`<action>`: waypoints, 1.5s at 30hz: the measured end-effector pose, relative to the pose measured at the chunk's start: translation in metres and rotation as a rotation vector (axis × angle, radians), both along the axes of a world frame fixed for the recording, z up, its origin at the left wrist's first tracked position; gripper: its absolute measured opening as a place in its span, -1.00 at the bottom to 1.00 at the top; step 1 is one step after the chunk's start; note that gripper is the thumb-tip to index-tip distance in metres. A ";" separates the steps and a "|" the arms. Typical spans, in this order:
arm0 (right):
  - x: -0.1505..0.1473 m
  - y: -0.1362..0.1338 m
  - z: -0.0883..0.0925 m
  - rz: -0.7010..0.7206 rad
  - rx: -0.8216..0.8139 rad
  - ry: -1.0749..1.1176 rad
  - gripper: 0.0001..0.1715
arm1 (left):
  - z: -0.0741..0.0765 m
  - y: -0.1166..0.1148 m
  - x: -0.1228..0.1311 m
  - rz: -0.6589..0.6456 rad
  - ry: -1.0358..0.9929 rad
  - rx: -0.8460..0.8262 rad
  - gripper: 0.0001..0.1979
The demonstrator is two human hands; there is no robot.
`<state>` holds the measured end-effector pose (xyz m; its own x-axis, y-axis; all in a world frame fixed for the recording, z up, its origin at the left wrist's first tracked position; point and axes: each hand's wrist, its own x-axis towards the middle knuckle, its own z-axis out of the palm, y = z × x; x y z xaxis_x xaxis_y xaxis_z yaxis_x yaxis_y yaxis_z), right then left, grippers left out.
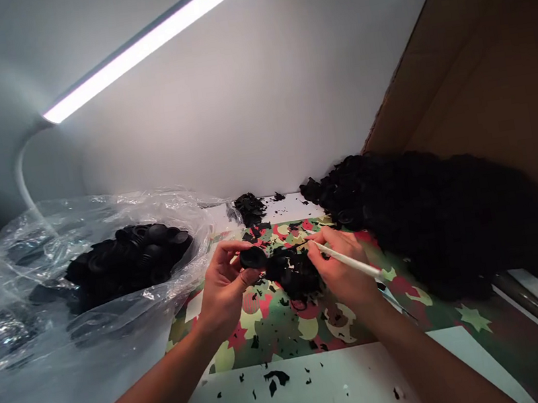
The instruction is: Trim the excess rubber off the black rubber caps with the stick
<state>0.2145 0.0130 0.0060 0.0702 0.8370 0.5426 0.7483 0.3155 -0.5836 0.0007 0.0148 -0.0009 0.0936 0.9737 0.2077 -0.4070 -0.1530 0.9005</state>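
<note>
My left hand [224, 288] pinches a round black rubber part [253, 258] between thumb and fingers, held above the patterned mat [276, 324]. My right hand [341, 268] is closed round a thin white stick-like tool [350, 261], its tip pointing left toward the black part. Between and just below the hands lies a small heap of black parts [295, 274].
A clear plastic bag [60, 284] at the left holds several round black parts [131, 257]. A large pile of black parts [431, 218] fills the right, against a brown cardboard wall [490, 64]. Black scraps [250, 207] lie by the back wall. A lamp bar [156, 37] glows overhead.
</note>
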 end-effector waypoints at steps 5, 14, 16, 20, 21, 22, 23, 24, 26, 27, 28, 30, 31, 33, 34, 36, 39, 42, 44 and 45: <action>0.001 0.000 0.001 0.353 -0.139 0.423 -0.84 | -0.001 0.001 -0.003 -0.123 0.078 -0.081 -0.69; -0.030 -0.016 -0.004 0.474 -0.167 0.089 -0.88 | 0.002 -0.005 0.002 -0.133 0.246 -0.011 -0.81; -0.031 -0.017 -0.004 0.438 -0.179 0.067 -0.86 | 0.002 -0.008 0.003 -0.157 0.320 0.006 -0.80; -0.025 -0.016 0.000 0.474 -0.217 0.072 -0.79 | 0.011 -0.009 0.000 -0.130 0.638 0.173 -0.78; -0.023 -0.016 0.002 0.496 -0.232 0.079 -0.78 | 0.015 -0.008 -0.002 -0.135 0.710 0.228 -0.80; -0.021 -0.016 0.004 0.518 -0.250 0.092 -0.76 | 0.018 -0.008 -0.004 -0.146 0.764 0.279 -0.82; -0.020 -0.016 0.006 0.537 -0.271 0.113 -0.74 | 0.020 -0.007 -0.005 -0.158 0.798 0.321 -0.83; -0.019 -0.016 0.008 0.548 -0.291 0.144 -0.73 | 0.022 -0.007 -0.006 -0.164 0.814 0.354 -0.83; -0.018 -0.016 0.010 0.562 -0.338 0.230 -0.72 | 0.022 -0.008 -0.008 -0.142 0.804 0.413 -0.83; -0.018 -0.016 0.012 0.569 -0.367 0.278 -0.71 | 0.021 -0.009 -0.007 -0.120 0.786 0.441 -0.84; -0.018 -0.017 0.013 0.581 -0.397 0.323 -0.71 | 0.019 -0.010 -0.007 -0.099 0.763 0.468 -0.83; -0.017 -0.018 0.018 0.629 -0.454 0.385 -0.68 | 0.014 -0.014 -0.004 -0.074 0.704 0.496 -0.83; -0.016 -0.019 0.021 0.662 -0.479 0.406 -0.67 | 0.013 -0.016 -0.003 -0.072 0.661 0.492 -0.83; -0.012 -0.021 0.027 0.726 -0.510 0.439 -0.68 | 0.015 -0.020 -0.002 -0.095 0.537 0.435 -0.83; -0.009 -0.022 0.030 0.745 -0.526 0.456 -0.68 | 0.018 -0.021 -0.004 -0.100 0.443 0.402 -0.84; -0.001 -0.022 0.034 0.725 -0.530 0.521 -0.67 | 0.030 -0.020 -0.009 -0.075 0.225 0.365 -0.85; 0.009 -0.015 0.030 0.628 -0.481 0.601 -0.62 | 0.046 -0.016 -0.017 0.052 -0.021 0.409 -0.84; 0.008 -0.002 0.014 0.685 -0.525 0.307 -0.68 | 0.044 -0.017 -0.013 -0.142 0.002 0.045 -0.71; 0.002 0.003 0.003 0.719 -0.441 0.053 -0.65 | 0.036 -0.019 -0.006 -0.259 -0.012 -0.150 -0.67; 0.000 0.004 -0.001 0.701 -0.404 0.002 -0.62 | 0.031 -0.018 -0.002 -0.293 -0.029 -0.197 -0.65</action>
<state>0.2145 0.0174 0.0052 -0.5430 0.8181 0.1893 0.4534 0.4754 -0.7540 -0.0012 -0.0037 0.0303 0.3717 0.9280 0.0250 -0.4336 0.1497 0.8886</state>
